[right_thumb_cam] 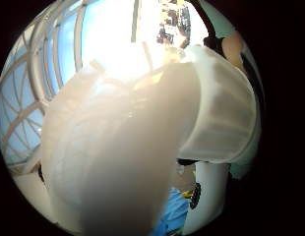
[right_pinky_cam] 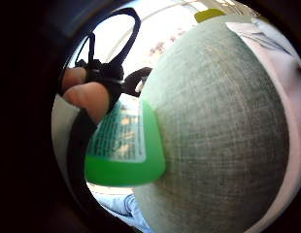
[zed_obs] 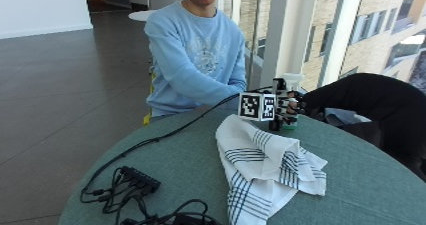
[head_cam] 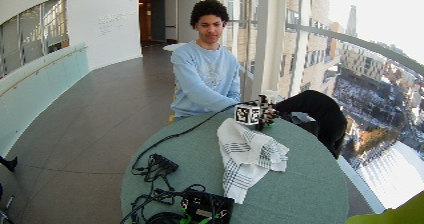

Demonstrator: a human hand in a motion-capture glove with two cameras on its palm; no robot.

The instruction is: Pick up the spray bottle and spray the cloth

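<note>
Green-bottomed spray bottle [zed_obs: 289, 101] is standing on the bench [zed_obs: 359, 185], right hand [zed_obs: 287, 106] fingers [right_pinky_cam: 87, 99] curling round it, probably readying a lift. Just beside those fingers the striped cloth [zed_obs: 263, 167] is lying crumpled, awaiting spray.

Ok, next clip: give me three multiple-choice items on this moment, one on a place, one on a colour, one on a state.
1. Where does the cloth lie?
A. spread on the table
B. on the floor
C. over the bottle

2. What colour is the base of the spray bottle?
A. red
B. green
C. blue

3. What is the right hand doing?
A. resting flat on the cloth
B. hanging idle
C. gripping the spray bottle

Answers: 1 A, the outside view shows it crumpled on the tabletop; 2 B, the palm view shows green plastic; 3 C, fingers wrap the bottle.
</note>
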